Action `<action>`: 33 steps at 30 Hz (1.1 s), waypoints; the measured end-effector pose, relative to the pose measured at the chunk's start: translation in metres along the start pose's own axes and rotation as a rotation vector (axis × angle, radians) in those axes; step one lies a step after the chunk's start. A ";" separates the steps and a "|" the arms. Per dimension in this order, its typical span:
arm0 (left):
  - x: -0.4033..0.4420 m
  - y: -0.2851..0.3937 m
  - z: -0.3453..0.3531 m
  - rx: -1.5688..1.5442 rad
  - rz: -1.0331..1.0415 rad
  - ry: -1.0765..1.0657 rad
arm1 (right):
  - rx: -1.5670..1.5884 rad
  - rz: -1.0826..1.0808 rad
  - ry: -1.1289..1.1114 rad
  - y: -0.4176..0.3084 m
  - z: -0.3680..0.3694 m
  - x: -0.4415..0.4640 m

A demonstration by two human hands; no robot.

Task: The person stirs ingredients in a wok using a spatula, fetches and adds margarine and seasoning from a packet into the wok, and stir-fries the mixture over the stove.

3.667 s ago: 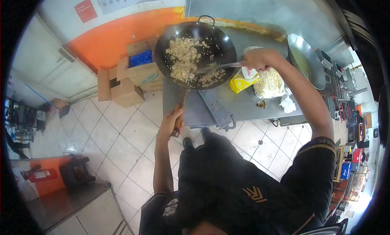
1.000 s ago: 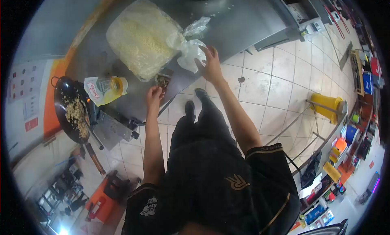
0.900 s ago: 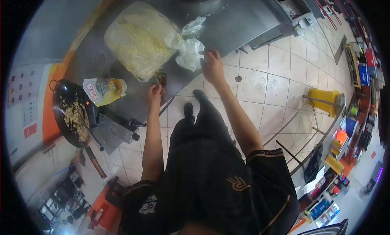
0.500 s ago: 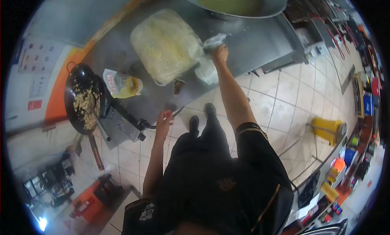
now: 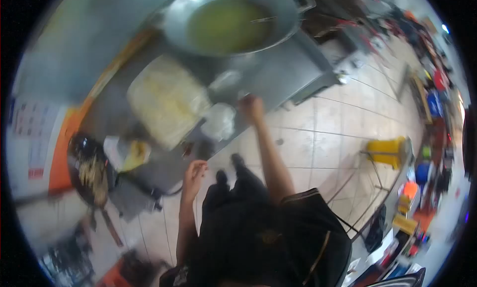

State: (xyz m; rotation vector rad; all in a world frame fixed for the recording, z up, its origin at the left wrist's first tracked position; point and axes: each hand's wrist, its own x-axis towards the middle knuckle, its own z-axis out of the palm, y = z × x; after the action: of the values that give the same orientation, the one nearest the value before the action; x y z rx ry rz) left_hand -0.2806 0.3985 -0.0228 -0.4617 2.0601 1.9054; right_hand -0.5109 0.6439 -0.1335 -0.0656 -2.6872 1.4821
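My right hand (image 5: 251,107) is blurred over the table's front edge, fingers curled in. A small pale bit shows at its fingertips, too smeared to name. Beside it lie two pieces of crumpled thin plastic, one white (image 5: 218,122) and one clearer (image 5: 224,82). To their left rests a large block of pale yellow food wrapped in clear plastic (image 5: 166,101). My left hand (image 5: 195,173) hangs low in front of the table, fingers bent together; what they hold is unclear. A small brownish item (image 5: 188,149) lies near the edge above it.
A wide metal wok (image 5: 174,26) holds yellowish liquid and a utensil at the back. On the left, a black wok (image 5: 74,173) contains crumbly food, near a white and yellow pouch (image 5: 126,154). A yellow bucket (image 5: 387,153) stands to the right on the tiled floor.
My right hand has let go of the crumpled plastic and drawn back from it. The view has shifted, bringing more of the big wok in. A dark pointed thing by my left hand is no longer distinct.
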 end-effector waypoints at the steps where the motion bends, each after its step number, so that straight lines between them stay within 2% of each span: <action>1: 0.013 0.026 0.012 0.019 0.033 -0.040 | 0.070 -0.063 0.070 -0.022 -0.013 -0.012; 2: 0.027 0.045 0.025 0.037 0.067 -0.085 | -0.020 -0.121 0.148 -0.011 -0.002 -0.017; 3: 0.043 0.046 0.036 0.033 0.136 -0.052 | 0.115 -0.050 0.218 -0.042 -0.008 -0.032; 4: 0.062 0.046 0.045 0.023 0.206 -0.013 | 0.071 -0.006 0.215 -0.069 -0.017 -0.045; 5: 0.082 0.048 0.054 0.018 0.264 -0.005 | 0.127 -0.155 0.215 -0.071 -0.012 -0.054; 7: 0.114 0.050 0.062 0.009 0.357 0.046 | 0.240 -0.230 0.228 -0.104 -0.016 -0.077; 9: 0.129 0.069 0.064 0.060 0.247 -0.020 | 0.300 -0.246 0.204 -0.119 -0.009 -0.089; 10: 0.139 0.068 0.060 0.135 0.265 -0.042 | 0.437 -0.237 0.144 -0.124 -0.007 -0.092; 11: 0.143 0.072 0.064 0.122 0.313 -0.015 | 0.248 -0.327 0.239 -0.120 -0.005 -0.087; 15: 0.163 0.080 0.078 0.110 0.351 0.080 | 0.368 -0.391 0.026 -0.098 -0.020 -0.069; 17: 0.193 0.067 0.080 0.337 0.540 0.222 | 0.301 -0.404 0.080 -0.089 -0.048 -0.073; 19: 0.218 0.062 0.085 0.516 0.432 0.360 | 0.146 -0.395 0.056 -0.060 -0.086 -0.079; 21: 0.268 0.026 0.070 0.696 0.512 0.412 | 0.200 -0.265 -0.174 0.003 -0.119 -0.084; 23: 0.270 0.030 0.101 0.730 0.462 0.413 | 0.275 -0.060 -0.319 0.055 -0.183 -0.107; 25: 0.262 0.027 0.139 1.050 0.387 0.372 | 0.184 -0.067 -0.369 0.120 -0.244 -0.126; 27: 0.261 0.016 0.170 1.154 0.371 0.307 | 0.164 -0.038 -0.388 0.179 -0.310 -0.137; 28: 0.262 0.013 0.184 1.206 0.369 0.279 | 0.241 0.079 -0.396 0.192 -0.358 -0.135; 30: 0.281 -0.003 0.226 1.283 0.138 0.036 | 0.327 0.241 -0.374 0.202 -0.446 -0.121; 31: 0.276 0.009 0.269 1.050 -0.113 -0.093 | 0.318 0.292 -0.350 0.214 -0.486 -0.108; 32: 0.246 0.040 0.343 0.797 -0.364 -0.216 | 0.267 0.250 -0.295 0.236 -0.514 -0.090; 33: 0.234 0.060 0.403 0.734 -0.432 -0.357 | 0.217 0.209 -0.243 0.258 -0.538 -0.073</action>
State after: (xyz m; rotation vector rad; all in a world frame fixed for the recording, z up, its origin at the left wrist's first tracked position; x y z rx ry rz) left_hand -0.5183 0.7963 -0.0996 -0.3124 2.0189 0.8312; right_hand -0.3922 1.2299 -0.0683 -0.1689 -2.7511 1.9539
